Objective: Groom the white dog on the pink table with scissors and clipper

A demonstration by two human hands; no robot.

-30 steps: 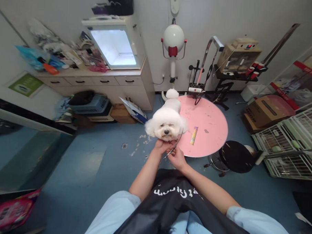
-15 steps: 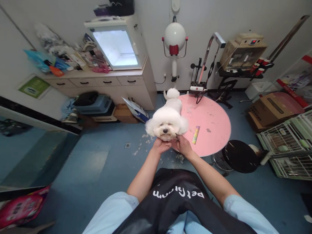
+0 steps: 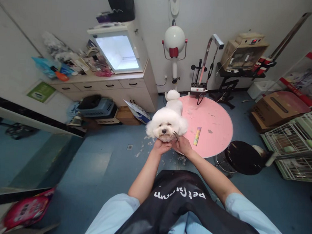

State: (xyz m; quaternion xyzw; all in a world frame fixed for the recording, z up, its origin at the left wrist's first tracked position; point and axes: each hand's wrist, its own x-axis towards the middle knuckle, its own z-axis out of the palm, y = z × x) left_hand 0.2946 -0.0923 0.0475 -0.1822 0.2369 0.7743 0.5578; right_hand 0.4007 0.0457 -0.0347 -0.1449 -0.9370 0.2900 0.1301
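A fluffy white dog (image 3: 168, 119) stands at the left part of a round pink table (image 3: 215, 119), facing me. Under its chin is my left hand (image 3: 162, 146), its fingers closed on the fur there. My right hand (image 3: 182, 145) is closed round small scissors (image 3: 176, 134), whose blades stick up beside the dog's cheek, slightly apart. A colourful comb-like strip (image 3: 197, 136) lies on the table to the right of the dog. Bits of cut fur are scattered over the tabletop.
Right of the table stands a black round stool (image 3: 243, 157), with wire cages (image 3: 296, 147) beyond. A grooming arm (image 3: 205, 60) rises at the table's back. A drawer cabinet (image 3: 131, 83) stands behind left; fur clippings lie on the floor.
The scissor blades show more clearly and stand further apart beside the dog's cheek. The dog's head has turned slightly left. The whole view has shifted a little.
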